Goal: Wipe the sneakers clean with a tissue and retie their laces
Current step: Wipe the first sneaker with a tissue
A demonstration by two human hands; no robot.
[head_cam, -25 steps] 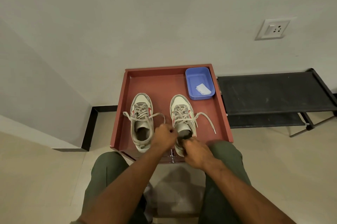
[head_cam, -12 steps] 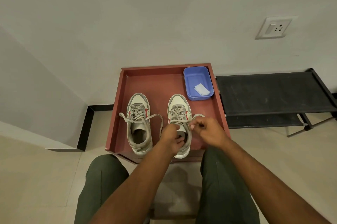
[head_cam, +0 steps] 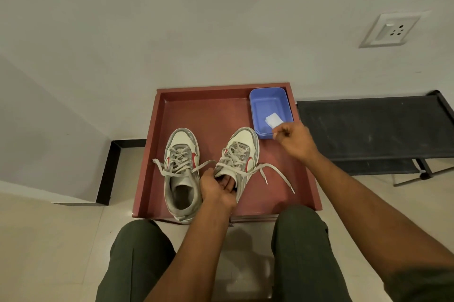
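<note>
Two grey-and-white sneakers with red marks stand side by side on a red-brown tray-top stand (head_cam: 204, 110), their laces untied. The left sneaker (head_cam: 181, 169) is untouched. My left hand (head_cam: 216, 187) grips the right sneaker (head_cam: 242, 151) at its collar, fingers inside the opening; its laces trail right across the tray. A white folded tissue (head_cam: 272, 120) lies in a blue plastic tub (head_cam: 266, 102) at the tray's back right corner. My right hand (head_cam: 294, 140) hovers at the tub's near edge, fingers curled at the tissue's near corner; whether they pinch it is unclear.
A black low rack (head_cam: 368, 127) stands right of the tray. The wall runs close behind, with a socket plate (head_cam: 390, 30) at upper right. My knees in green trousers sit just in front of the stand, above a tiled floor.
My right hand let go of the right sneaker's lace and moved up and right to the blue tub. My left hand stayed at the right sneaker's collar, which has tilted slightly.
</note>
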